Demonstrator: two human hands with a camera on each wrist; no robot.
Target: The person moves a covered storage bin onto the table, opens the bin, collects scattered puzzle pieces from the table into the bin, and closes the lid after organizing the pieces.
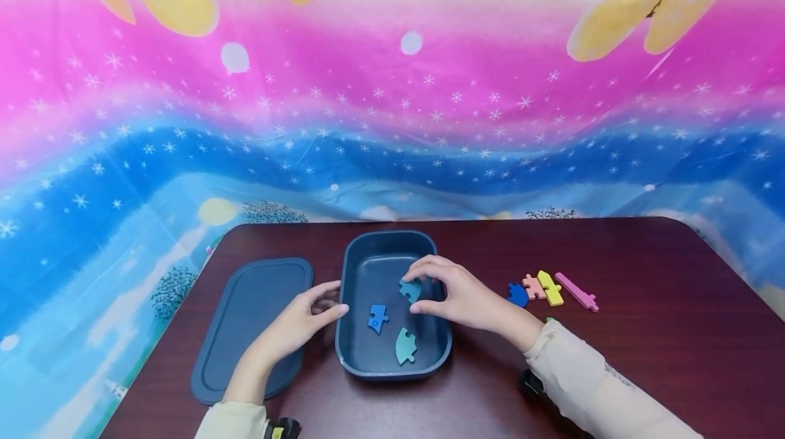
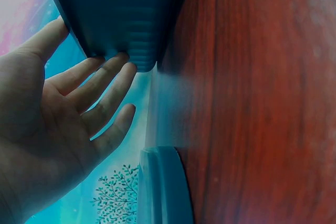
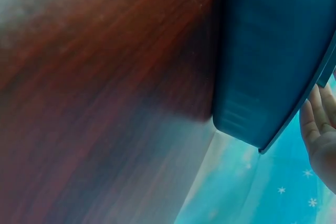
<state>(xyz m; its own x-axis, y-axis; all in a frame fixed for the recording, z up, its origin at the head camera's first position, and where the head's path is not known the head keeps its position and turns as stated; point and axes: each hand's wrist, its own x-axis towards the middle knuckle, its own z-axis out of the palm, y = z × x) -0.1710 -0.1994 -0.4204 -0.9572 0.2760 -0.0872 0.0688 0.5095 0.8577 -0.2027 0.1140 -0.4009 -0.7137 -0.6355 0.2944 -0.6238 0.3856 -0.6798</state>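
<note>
In the head view, my right hand point(image 1: 460, 294) reaches over the right rim of a dark blue-grey rectangular container point(image 1: 398, 375). Between its thumb and index finger it pinches a teal puzzle piece point(image 1: 410, 290). The right wrist view shows the fingers point(image 3: 312, 121) at the rim level. My left hand point(image 1: 298, 320) is at the container's left side, with the thumb by the rim and relaxed fingers point(image 2: 113, 98) against the outer wall. Inside the container lie a blue puzzle piece point(image 1: 377, 318) and a pale green puzzle piece point(image 1: 405, 346), apart from each other.
A matching flat lid point(image 1: 245, 330) lies left of the container, under the left forearm. To the right, on the dark red wooden table point(image 1: 662, 357), are blue point(image 1: 518, 295), salmon point(image 1: 533, 287), yellow point(image 1: 550, 288) and pink point(image 1: 576, 291) puzzle pieces. A patterned cloth point(image 1: 392, 118) hangs behind.
</note>
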